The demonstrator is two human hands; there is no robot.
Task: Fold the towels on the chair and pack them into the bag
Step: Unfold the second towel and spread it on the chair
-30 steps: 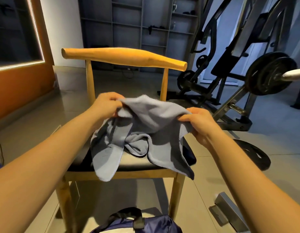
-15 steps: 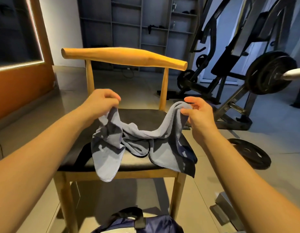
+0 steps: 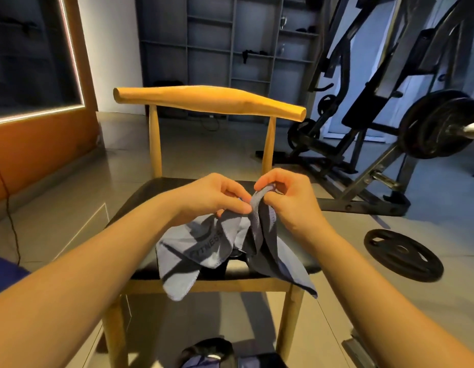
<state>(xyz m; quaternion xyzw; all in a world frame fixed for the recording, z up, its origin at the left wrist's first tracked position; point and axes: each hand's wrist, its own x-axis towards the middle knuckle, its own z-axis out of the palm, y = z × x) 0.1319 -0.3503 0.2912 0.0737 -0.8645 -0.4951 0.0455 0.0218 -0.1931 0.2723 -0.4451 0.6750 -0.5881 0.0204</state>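
L hand [image 3: 214,197] & R hand [image 3: 286,200] pinch the grey towel [image 3: 217,245] by its top edge, centre frame, grips nearly touching. Prob. light, soft, floppy; best held by corners. Rest drapes over chair [image 3: 209,99] seat front. Bag [image 3: 212,354] bottom centre on tiled floor [image 3: 71,221]; weight plate [image 3: 403,256] right, gym rack [image 3: 363,75] upper right.

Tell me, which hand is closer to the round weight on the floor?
Right. The right hand pinches the towel on the side toward the weight; the left hand holds the towel just beyond it, farther off.
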